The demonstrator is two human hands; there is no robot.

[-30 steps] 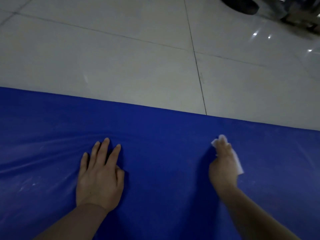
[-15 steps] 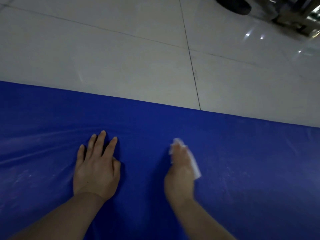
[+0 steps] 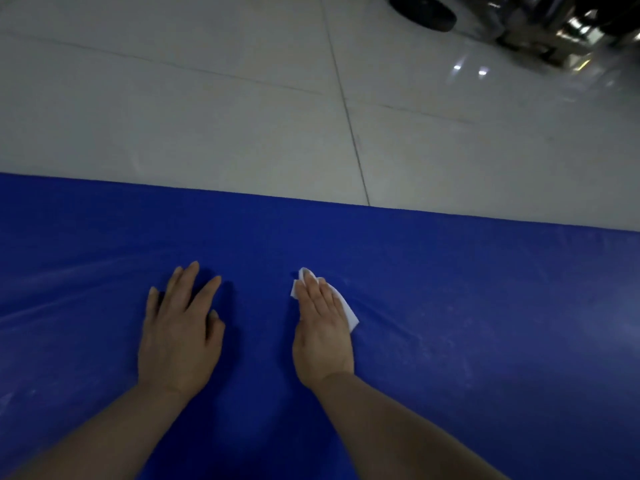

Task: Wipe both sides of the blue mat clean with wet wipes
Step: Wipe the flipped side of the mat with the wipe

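Observation:
The blue mat (image 3: 467, 306) lies flat on the floor and fills the lower half of the view, its far edge running across the middle. My left hand (image 3: 178, 329) rests flat on the mat with fingers spread, holding nothing. My right hand (image 3: 322, 327) presses a white wet wipe (image 3: 348, 315) onto the mat with straight fingers; the wipe shows beyond the fingertips and along the hand's right side, the rest hidden under the palm. Faint pale streaks and dust show on the mat at left and right.
Beyond the mat is a light tiled floor (image 3: 207, 116) with dark grout lines. A dark round object (image 3: 424, 10) and shiny metal equipment (image 3: 568, 29) stand at the top right corner, well away from the mat.
My right hand with the wipe has slid leftward across the mat, ending close to my left hand. My left hand has stayed planted in place.

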